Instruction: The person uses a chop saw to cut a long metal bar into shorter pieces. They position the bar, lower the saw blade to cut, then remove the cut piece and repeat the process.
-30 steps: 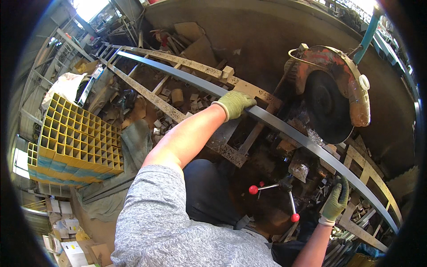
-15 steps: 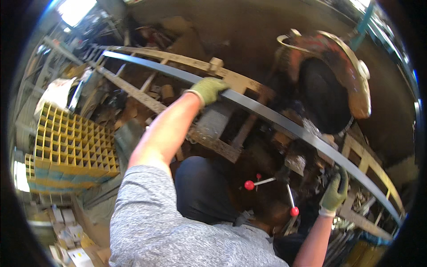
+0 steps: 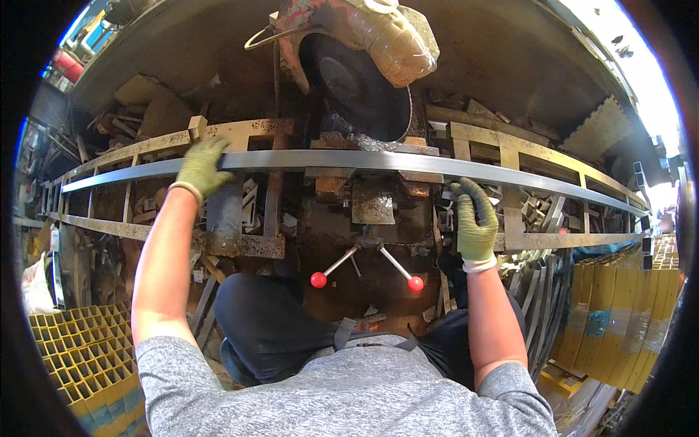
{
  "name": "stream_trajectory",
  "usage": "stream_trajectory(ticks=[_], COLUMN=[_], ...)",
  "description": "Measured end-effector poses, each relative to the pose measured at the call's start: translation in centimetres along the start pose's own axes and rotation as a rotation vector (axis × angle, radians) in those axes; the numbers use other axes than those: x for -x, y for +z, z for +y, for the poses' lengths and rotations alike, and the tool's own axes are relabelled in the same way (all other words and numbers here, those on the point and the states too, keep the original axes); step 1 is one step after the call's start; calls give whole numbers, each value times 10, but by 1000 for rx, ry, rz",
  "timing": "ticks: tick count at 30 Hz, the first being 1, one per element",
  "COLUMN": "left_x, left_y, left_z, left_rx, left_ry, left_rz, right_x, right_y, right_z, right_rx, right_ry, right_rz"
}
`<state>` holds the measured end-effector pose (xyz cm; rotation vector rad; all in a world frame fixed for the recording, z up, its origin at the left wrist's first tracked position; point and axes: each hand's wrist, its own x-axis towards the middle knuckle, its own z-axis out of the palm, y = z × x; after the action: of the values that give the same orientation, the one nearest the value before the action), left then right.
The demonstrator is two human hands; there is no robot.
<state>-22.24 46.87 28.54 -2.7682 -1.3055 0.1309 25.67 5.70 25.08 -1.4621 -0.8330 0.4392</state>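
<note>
A long grey metal bar (image 3: 320, 159) lies across from left to right, over the rusty vise jaws (image 3: 331, 186) and the support frames on both sides. My left hand (image 3: 202, 169), in a green glove, is on the bar at the left, fingers apart and not wrapped round it. Close to the bar's near edge is my gloved right hand (image 3: 477, 222), thumb and fingers spread with nothing between them; whether a fingertip touches the bar I cannot tell. Just beyond the bar stands a cut-off saw's dark round disc (image 3: 357, 91). A spoked handle (image 3: 397, 264) with red knobs sits below the vise.
Metal ladder-like support frames extend left (image 3: 131, 231) and right (image 3: 553, 239), with offcuts about them. Stacked yellow square tubes (image 3: 80, 342) are at lower left, and a yellow bundle (image 3: 611, 320) is at lower right. The saw's worn red housing (image 3: 295, 44) rises at the far middle.
The view has turned, so the saw is now straight ahead and the bar runs nearly level. My left hand has loosened from its grip on the bar; my right hand stays open near it.
</note>
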Motion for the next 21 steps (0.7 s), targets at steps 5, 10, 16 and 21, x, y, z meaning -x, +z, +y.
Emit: stream_trajectory(ticks=[5,10,16,21], left_x=[-27,-32,-27,-32], left_y=[-14,-11,15,27], left_z=[100,103,93,97], left_rx=[131,186,302,224], left_ry=[218,257,204,214], left_rz=[-162,-184,-25,40], right_x=[22,67,91,112], right_y=[33,45,55,35], right_z=[-16,-53,-67,6], right_rx=[52,509,1192,1269], right_ry=[20,-18,321,239], right_rz=[-133,-524,-952,-930])
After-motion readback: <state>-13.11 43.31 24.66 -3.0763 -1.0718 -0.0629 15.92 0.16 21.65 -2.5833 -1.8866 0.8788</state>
